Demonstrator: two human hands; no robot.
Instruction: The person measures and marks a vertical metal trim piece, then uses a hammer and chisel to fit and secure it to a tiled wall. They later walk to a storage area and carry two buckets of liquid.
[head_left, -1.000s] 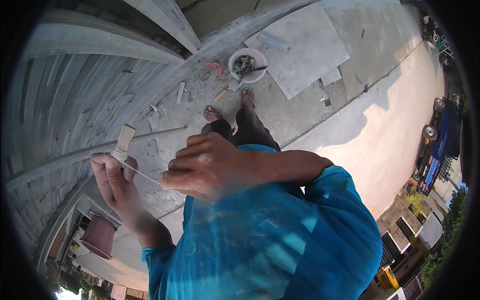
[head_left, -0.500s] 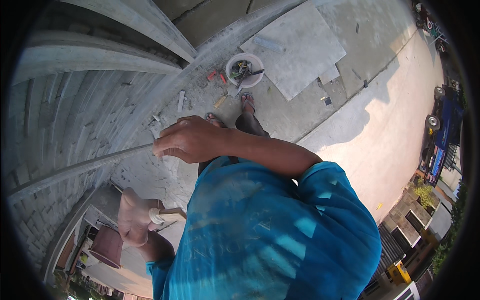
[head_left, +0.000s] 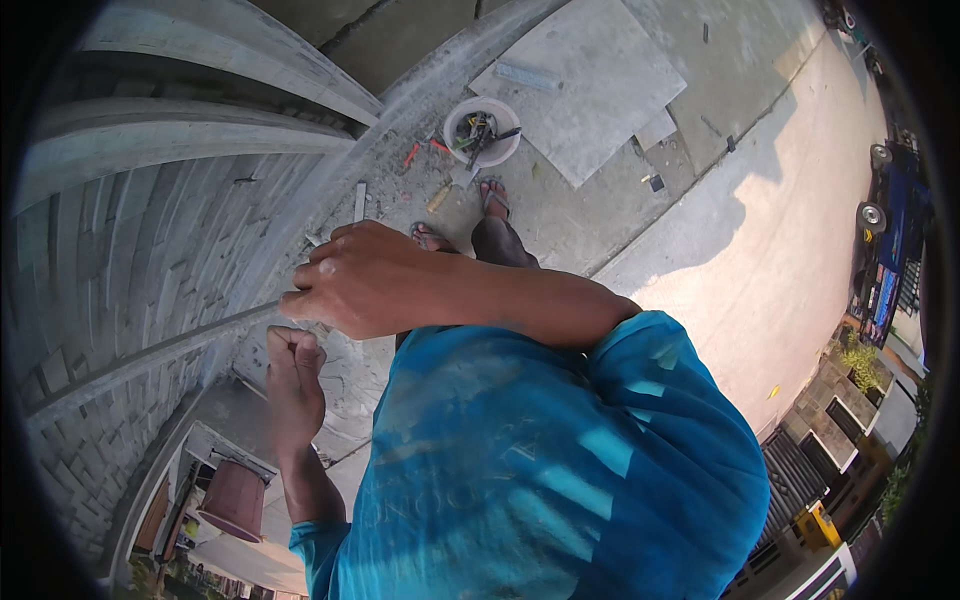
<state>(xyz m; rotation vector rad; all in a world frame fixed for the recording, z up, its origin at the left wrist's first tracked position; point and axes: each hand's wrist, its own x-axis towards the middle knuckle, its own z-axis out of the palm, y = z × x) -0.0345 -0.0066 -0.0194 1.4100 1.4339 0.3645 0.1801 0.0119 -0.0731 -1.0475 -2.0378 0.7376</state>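
My right hand (head_left: 352,282) reaches across my body to the stone-clad wall (head_left: 120,250). Its fingers are curled over the end of a narrow pale strip (head_left: 170,345) along the wall, and their tips are hidden. Just below it, my left hand (head_left: 295,385) is raised with the fingers folded into a fist, close to the strip but apart from the right hand. Whatever is inside either grip does not show.
By my sandalled feet stands a white bucket (head_left: 482,132) of tools. Red-handled pieces (head_left: 411,155) lie beside it. A large pale board (head_left: 590,90) covers the floor farther off. A reddish-brown container (head_left: 233,500) is at lower left; a blue vehicle (head_left: 895,235) stands far right.
My left hand has risen toward the right one and turned; the wooden-handled piece with a white band that it held is out of sight now. My right hand has shifted slightly left.
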